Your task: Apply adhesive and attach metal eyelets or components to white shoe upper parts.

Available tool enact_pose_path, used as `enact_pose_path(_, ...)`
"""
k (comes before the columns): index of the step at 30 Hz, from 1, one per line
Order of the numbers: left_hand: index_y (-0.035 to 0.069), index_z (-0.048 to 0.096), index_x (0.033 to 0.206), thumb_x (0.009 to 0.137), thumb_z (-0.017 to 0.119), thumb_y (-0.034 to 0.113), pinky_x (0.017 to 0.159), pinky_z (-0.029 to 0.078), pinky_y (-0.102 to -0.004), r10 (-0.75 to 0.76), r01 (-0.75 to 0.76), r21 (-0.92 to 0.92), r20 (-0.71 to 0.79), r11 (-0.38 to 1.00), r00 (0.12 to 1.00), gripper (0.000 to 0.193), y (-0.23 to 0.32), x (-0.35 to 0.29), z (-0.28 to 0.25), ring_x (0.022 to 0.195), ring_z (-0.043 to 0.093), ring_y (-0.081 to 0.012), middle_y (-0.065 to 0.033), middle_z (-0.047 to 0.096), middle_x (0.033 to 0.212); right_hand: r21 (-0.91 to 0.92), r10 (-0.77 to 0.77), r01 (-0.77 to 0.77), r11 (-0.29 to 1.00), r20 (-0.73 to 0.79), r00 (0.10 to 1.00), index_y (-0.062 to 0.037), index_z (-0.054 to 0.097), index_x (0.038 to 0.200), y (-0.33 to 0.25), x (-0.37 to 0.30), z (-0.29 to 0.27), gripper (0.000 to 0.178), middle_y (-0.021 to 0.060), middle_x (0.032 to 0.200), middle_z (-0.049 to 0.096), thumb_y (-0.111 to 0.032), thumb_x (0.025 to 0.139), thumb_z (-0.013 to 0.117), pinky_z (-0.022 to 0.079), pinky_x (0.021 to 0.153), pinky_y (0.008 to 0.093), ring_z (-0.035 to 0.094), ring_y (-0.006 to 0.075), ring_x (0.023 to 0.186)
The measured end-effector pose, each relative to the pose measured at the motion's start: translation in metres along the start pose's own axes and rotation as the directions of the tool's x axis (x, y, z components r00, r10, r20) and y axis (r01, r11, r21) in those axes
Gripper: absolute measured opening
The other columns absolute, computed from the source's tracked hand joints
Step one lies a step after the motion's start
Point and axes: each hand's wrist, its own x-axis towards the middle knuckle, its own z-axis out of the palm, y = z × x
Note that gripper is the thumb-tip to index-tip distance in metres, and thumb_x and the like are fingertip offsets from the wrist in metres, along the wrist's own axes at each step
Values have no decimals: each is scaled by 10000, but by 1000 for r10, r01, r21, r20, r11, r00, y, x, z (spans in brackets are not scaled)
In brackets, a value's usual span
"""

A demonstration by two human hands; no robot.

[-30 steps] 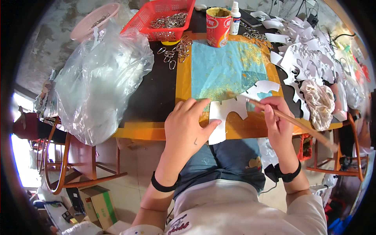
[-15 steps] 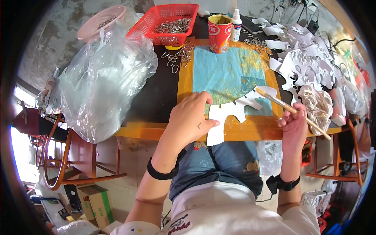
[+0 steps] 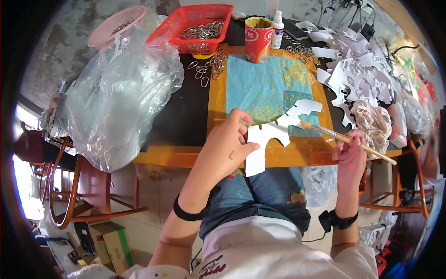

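My left hand (image 3: pixel 231 142) is closed on a white cut-out piece (image 3: pixel 269 131) with notched, scalloped edges, pinching its left end between thumb and fingers. The piece is held at the table's front edge, over a blue sheet (image 3: pixel 246 79) smeared with yellowish residue. A brush (image 3: pixel 341 137) with a wooden handle lies in the closed fingers of my right hand (image 3: pixel 350 156). Its bristle tip points left, beside the lower edge of the piece's right arm; whether it touches cannot be made out. A red paper cup (image 3: pixel 258 44) with yellowish stuff at its rim stands behind the sheet.
A clear plastic bag (image 3: pixel 121 102) fills the left of the table. Behind it are a pink basket (image 3: pixel 104 35) and a red basket (image 3: pixel 162 35) with metal rings. White cut-outs (image 3: pixel 362 69) are heaped at right, near a crumpled cloth (image 3: pixel 371 122). A white bottle (image 3: pixel 277 32) stands by the cup.
The brush tip has come down from the upper side of the piece's right end to below it. My right hand has lowered slightly; my left hand keeps its hold.
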Motion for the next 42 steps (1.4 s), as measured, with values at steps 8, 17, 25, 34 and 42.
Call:
enact_pose_path(8,-39,598,1126,779,742,71,725,490,-245,-56,32,-254,-90,967,994,392,-32,-2,0,778,645,-121,-117,704,885,-306,-241,279,910,159,958,-45,500,955,-85,82,44,174,43,798,549,-218,979,509,495,553,263,545,107,666)
enact_pose_path(17,-85,625,1004,772,739,58,699,499,-241,-72,122,-406,137,906,988,296,-40,-6,-9,764,658,-125,-121,710,848,-565,-212,505,653,503,838,-6,553,953,-66,214,152,171,40,740,623,-171,919,577,481,584,243,597,93,659)
enact_pose_path(25,-64,655,985,817,720,75,691,508,-237,29,-8,-392,49,920,998,227,-36,-8,-11,747,636,-100,-83,692,826,-748,-60,480,458,513,857,-19,569,890,-25,253,175,174,56,686,619,-189,857,596,469,546,259,581,106,566)
enact_pose_path(34,-6,713,943,825,705,72,567,494,-211,160,-204,-272,-176,940,971,142,-27,-9,-14,651,607,-66,-48,684,779,-521,-137,337,784,385,913,-14,585,896,-53,269,157,169,44,712,611,-182,883,579,517,578,228,583,85,616)
enact_pose_path(42,98,720,877,627,755,20,632,498,-301,757,-558,520,-348,647,553,264,14,9,-34,714,609,-177,-3,623,829,-385,-61,174,907,289,955,-10,607,950,-61,257,138,185,63,763,628,-183,919,551,550,618,239,601,100,637)
